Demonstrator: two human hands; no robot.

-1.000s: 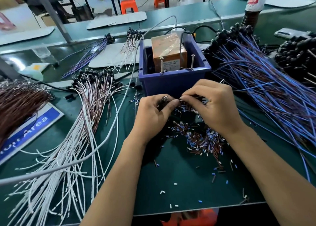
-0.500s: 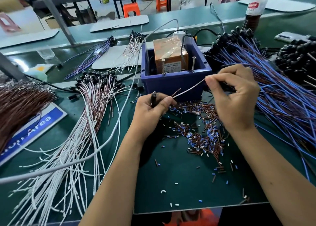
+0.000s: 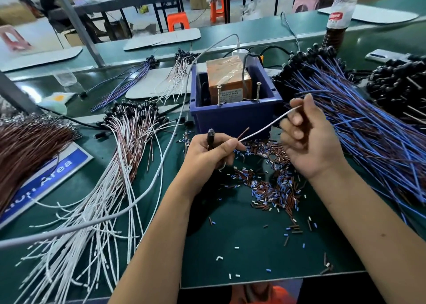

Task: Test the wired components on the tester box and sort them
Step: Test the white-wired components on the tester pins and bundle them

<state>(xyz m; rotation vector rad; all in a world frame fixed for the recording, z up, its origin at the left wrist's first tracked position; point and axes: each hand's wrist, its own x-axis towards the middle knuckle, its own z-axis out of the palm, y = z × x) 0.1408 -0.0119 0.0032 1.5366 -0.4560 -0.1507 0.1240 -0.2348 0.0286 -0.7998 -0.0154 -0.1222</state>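
Gripping one component [image 3: 211, 137]: left hand [image 3: 208, 157]; right hand [image 3: 306, 140] pinching white lead [image 3: 269, 125]; two screws [image 3: 219, 95].

Drawn apart from the left hand [image 3: 208, 151] since a second ago, right hand [image 3: 306, 140] now raised beside the blue tester box [image 3: 235, 117]. White lead [image 3: 265, 128] pulled taut between them, component's black head [image 3: 211, 134] upright in left fingers [image 3: 230, 146].

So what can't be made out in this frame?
Head view only:
- The tester box label print: too small to read.
- The blue sign: the brown wire bundle covers its first word.
- Whether the right hand pinches the white wire: its own fingers hide the contact.
- The left hand covers most of the black component.
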